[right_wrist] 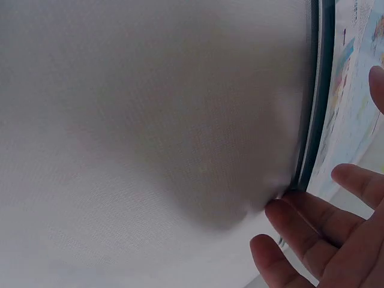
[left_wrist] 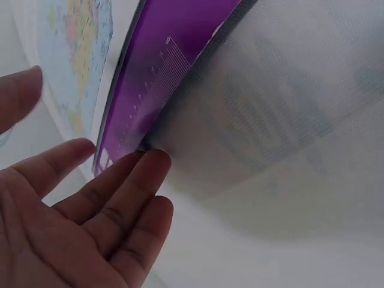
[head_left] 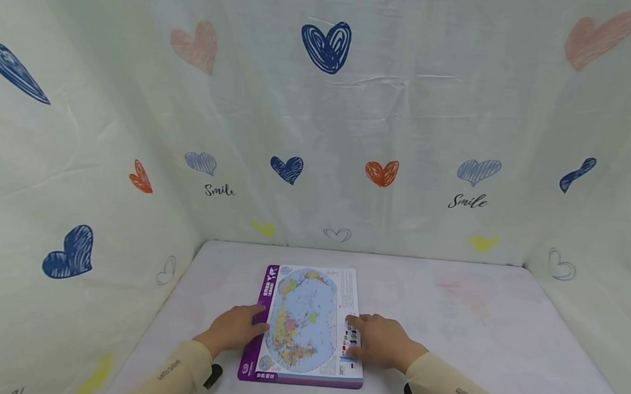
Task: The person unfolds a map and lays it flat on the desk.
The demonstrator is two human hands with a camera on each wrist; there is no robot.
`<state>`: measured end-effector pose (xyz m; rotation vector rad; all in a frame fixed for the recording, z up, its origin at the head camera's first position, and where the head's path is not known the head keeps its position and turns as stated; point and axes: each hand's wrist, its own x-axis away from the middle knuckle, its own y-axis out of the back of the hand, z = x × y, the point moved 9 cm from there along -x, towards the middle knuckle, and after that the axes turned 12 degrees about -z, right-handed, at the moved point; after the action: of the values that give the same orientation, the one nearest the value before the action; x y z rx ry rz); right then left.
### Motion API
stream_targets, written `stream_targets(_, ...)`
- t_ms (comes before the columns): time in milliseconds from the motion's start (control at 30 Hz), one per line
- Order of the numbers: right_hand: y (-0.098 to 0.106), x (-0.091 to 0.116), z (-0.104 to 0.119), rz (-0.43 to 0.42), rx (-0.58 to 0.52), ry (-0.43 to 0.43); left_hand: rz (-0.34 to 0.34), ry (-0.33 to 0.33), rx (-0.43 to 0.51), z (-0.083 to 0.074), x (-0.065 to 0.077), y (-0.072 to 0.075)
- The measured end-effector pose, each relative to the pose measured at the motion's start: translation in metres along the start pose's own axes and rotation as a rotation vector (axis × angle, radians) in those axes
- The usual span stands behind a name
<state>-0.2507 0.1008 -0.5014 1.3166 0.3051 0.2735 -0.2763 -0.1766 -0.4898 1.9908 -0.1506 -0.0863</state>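
I see left hand (head_left: 236, 329), right hand (head_left: 383, 340) relaxed, fingers spread, gripping nothing; touching map board (head_left: 306, 318) both sides, likely steadying it.

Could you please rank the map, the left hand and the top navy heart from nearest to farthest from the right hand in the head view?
From the right hand:
1. Map: directly at its fingertips, on their left.
2. Left hand: across the map, at its left edge.
3. Top navy heart: high on the back curtain.
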Motion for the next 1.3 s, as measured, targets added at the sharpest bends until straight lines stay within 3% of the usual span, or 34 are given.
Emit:
stream_targets(167,0.0,0.001,0.004,-0.009,0.023,0.006,-0.026,0.031,0.105,0.007,-0.005,0.002)
stream_targets(267,0.002,-0.001,0.004,-0.039,-0.049,-0.006,-0.049,0.049,0.171,0.014,-0.008,0.004)
stream_targets(500,0.005,-0.008,-0.009,-0.087,-0.601,-0.168,-0.079,0.09,0.279,0.021,-0.012,0.007)
stream_targets(633,0.004,-0.012,-0.014,-0.079,-0.77,-0.204,-0.068,0.103,0.312,0.022,-0.014,0.006)
stream_targets(1033,0.007,-0.012,-0.022,-0.105,-0.772,-0.251,-0.044,0.138,0.423,0.025,-0.016,0.001)
stream_targets(1300,0.009,-0.01,-0.03,-0.114,-0.753,-0.286,-0.043,0.109,0.447,0.023,-0.017,0.001)
